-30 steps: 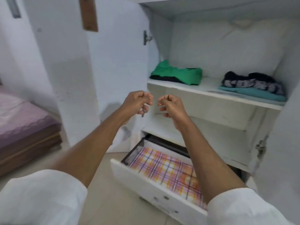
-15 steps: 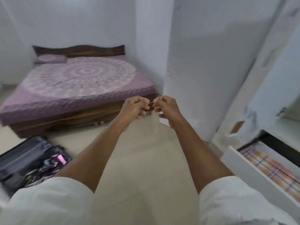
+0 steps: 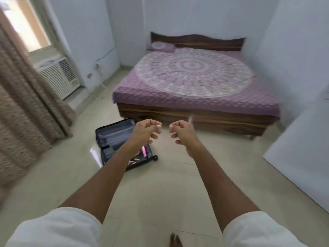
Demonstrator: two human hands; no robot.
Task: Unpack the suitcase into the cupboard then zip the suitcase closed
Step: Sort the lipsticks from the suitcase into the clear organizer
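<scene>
Head view: a bedroom, seen down over two outstretched bare forearms in white sleeves.
Left hand [image 3: 145, 131]: raised in mid-air, fingers loosely curled, holding nothing.
Right hand [image 3: 183, 132]: level with the left and just beside it, fingers loosely curled too, holding nothing.
Suitcase [image 3: 114, 138]: lies open on the pale floor [image 3: 160, 189] beyond the hands, near the foot of the bed; grey lining shows in the far half, and something pink and patterned lies in the near half.
In the way: the left forearm crosses the near half of the suitcase and hides most of what is in it.
Bed [image 3: 195, 90]: wooden frame, purple mandala cover, behind the suitcase.
Pillow [image 3: 162, 46]: at the head of the bed.
Air conditioner [image 3: 58, 77]: low in the left wall.
Curtain [image 3: 23, 104]: brown, patterned, far left, blurred.
White panel [image 3: 300, 148]: at the right edge; whether it belongs to the cupboard I cannot tell.
Bare foot [image 3: 175, 242]: at the bottom edge.
</scene>
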